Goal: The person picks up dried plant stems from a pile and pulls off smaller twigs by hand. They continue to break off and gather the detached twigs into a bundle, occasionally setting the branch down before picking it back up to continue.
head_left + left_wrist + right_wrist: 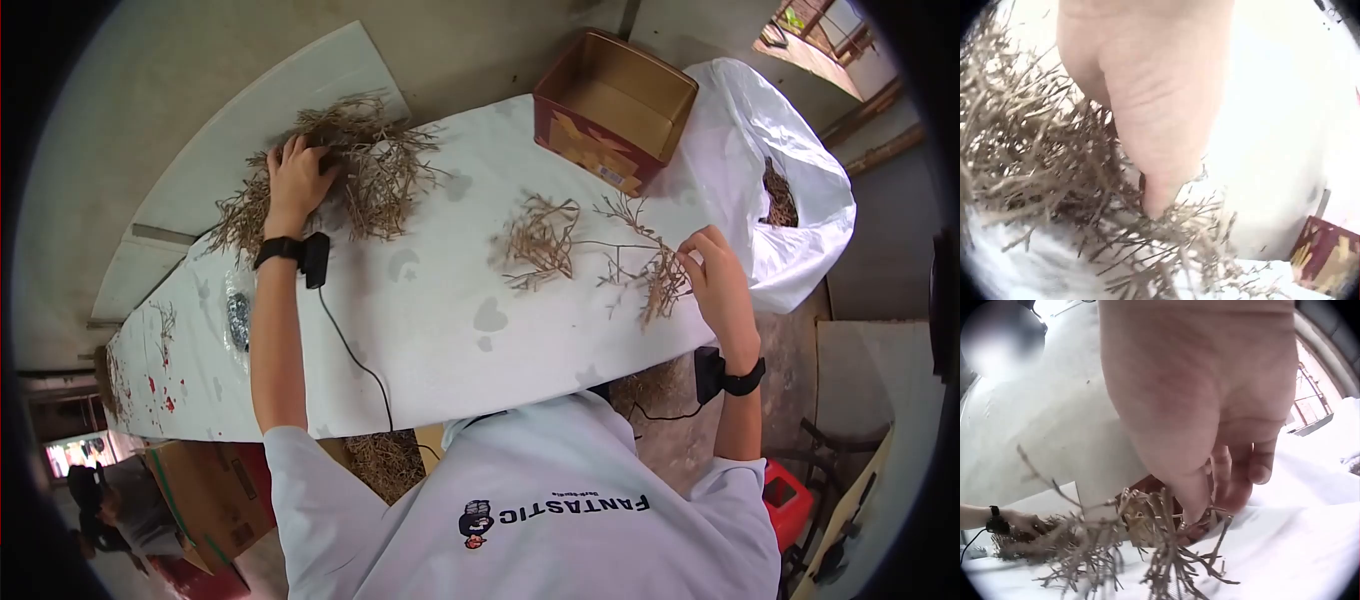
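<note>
My right hand (717, 290) pinches a dried, branching plant sprig (1169, 556) between thumb and fingertips. In the head view the sprig hangs over the white tabletop, at the right. Over at the left, my left hand (298, 188) reaches into a bushy heap of dried plant stems (375, 185). Its thumb (1163, 190) points down among the stems in the left wrist view, and its fingertips are buried there, so I cannot tell whether they grip any. A smaller clump of dried stems (540, 240) lies between the hands, close to the sprig.
A dark red open box (610, 165) stands at the table's back edge. Beside it, a white plastic bag (800, 250) holds dark dried material. The table (440, 340) carries a clear-wrapped bundle (238, 320) and red bits (168, 404) at left. A cable runs from each wrist camera.
</note>
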Demonstrator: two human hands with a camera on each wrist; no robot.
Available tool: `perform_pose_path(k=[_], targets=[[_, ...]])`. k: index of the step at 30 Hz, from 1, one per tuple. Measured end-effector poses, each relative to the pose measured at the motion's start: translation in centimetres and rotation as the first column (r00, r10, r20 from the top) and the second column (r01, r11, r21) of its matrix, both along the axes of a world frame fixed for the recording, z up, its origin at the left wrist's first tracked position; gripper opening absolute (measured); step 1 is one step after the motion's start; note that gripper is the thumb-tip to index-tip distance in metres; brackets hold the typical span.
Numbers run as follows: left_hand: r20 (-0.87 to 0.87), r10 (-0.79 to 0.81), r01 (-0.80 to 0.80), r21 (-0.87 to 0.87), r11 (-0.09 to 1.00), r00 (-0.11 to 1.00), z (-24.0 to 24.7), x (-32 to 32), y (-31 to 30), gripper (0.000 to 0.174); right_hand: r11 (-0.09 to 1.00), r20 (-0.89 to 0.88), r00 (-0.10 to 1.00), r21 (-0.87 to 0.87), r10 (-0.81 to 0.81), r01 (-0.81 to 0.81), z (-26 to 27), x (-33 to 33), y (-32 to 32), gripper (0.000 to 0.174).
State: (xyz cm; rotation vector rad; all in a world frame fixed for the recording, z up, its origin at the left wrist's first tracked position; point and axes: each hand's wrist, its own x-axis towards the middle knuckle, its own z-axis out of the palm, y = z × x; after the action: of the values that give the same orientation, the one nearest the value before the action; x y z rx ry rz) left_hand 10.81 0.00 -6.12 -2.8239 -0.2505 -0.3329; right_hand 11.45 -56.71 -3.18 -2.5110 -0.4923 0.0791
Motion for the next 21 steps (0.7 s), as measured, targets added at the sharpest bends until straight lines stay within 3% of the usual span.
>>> perform_pose_path(k=[3, 4, 6, 7, 8, 9, 10, 11, 14, 17, 20, 21], targets=[[0.07, -0.167, 0.171, -0.059, 0.983, 0.984, 2.9, -1.7, -1.8, 0.031, 0.999, 0.201, 0.979, 0.03, -0.02, 0.014, 1.6, -1.7, 0.6, 0.013], [0.06, -0.178, 0.182, -0.061, 0.981, 0.982, 4.0, -2.3, -2.7, 0.031, 0.999, 0.191, 0.981, 0.03, -0.031, 0.026, 2.1, -2.0, 1.2, 0.013], [0.179, -0.342, 0.328, 0.105, 0.939, 0.922, 7.4, -3.5, -6.6, 0.029, 0.99, 0.337, 0.941, 0.121, 0.028, -0.072, 3.0, -2.3, 3.2, 0.017], [0.17, -0.348, 0.335, 0.1, 0.937, 0.922, 8.9, -3.9, -8.8, 0.029, 0.979, 0.408, 0.912, 0.159, 0.053, -0.128, 3.1, -2.5, 4.3, 0.02], [0.158, -0.362, 0.384, -0.14, 0.913, 0.918, 10.3, -4.3, -11.4, 0.027, 0.979, 0.397, 0.917, 0.16, 0.05, -0.123, 2.9, -2.8, 5.7, 0.02], [0.153, -0.374, 0.404, -0.369, 0.837, 0.915, 10.8, -4.6, -13.9, 0.025, 0.96, 0.362, 0.919, 0.166, 0.155, -0.227, 2.8, -2.9, 7.2, 0.019], [0.186, -0.462, 0.49, -0.482, 0.726, 0.867, 9.8, -4.9, -15.9, 0.026, 0.927, 0.33, 0.907, 0.177, 0.261, -0.331, 2.6, -2.8, 8.5, 0.018], [0.232, -0.537, 0.559, -0.58, 0.593, 0.811, 8.5, -5.2, -17.8, 0.028, 0.925, 0.328, 0.907, 0.181, 0.263, -0.334, 1.9, -2.6, 9.6, 0.018], [0.177, -0.599, 0.576, -0.574, 0.582, 0.781, 3.9, -5.1, -22.7, 0.037, 0.915, 0.282, 0.893, 0.097, 0.351, -0.391, -1.5, -0.2, 11.7, 0.021], [0.201, -0.594, 0.596, -0.532, 0.601, 0.779, 1.3, -3.0, -23.4, 0.045, 0.894, -0.062, 0.92, 0.268, 0.388, -0.359, -3.4, 3.1, 12.4, 0.027], [0.178, -0.633, 0.528, -0.737, 0.421, 0.753, 1.5, -0.7, -22.1, 0.048, 0.884, -0.091, 0.924, 0.34, 0.37, -0.321, -1.9, 5.2, 13.2, 0.031], [0.187, -0.638, 0.54, -0.731, 0.417, 0.747, 1.7, -0.2, -21.6, 0.048, 0.875, -0.109, 0.925, 0.379, 0.365, -0.301, -1.5, 5.7, 13.5, 0.033]])
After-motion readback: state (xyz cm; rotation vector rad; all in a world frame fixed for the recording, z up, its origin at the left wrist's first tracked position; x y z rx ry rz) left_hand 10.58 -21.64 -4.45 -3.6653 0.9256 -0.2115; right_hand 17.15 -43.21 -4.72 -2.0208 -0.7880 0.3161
